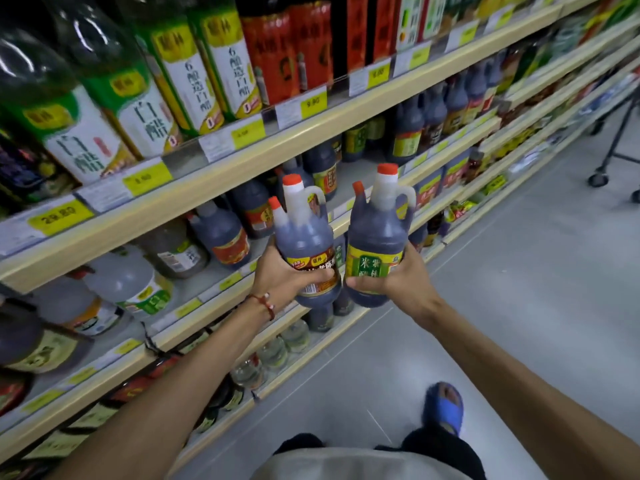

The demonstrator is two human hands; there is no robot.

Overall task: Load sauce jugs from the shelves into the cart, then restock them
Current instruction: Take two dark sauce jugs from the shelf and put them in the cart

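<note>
**Two jugs in hand, cart well off at the upper right**

I have a jug in each hand, both held up at the centre of the frame just in front of the shelves. My left hand is wrapped round the lower body of the brown-labelled jug, thumb across the label. My right hand cups the base of the green-labelled jug the same way. Both jugs stand close to upright, orange caps up, side by side and almost touching.

Only part of the cart shows, a dark frame and wheels at the upper right edge, well apart from the jugs. I judge this to be the carry between shelf and cart, though I cannot say which way it runs.

To do it well:
- Both grips sit low on smooth, round plastic. These jugs look full and probably heavy, so I would keep my fingers tight and the jugs vertical.
- I would keep a gap between them so they do not knock together.
- Each has a moulded handle near the neck, likely the surer hold if a palm starts to slip.
- I would turn towards the cart with the jugs clear of the shelf edge and set them down base first, one at a time.
</note>
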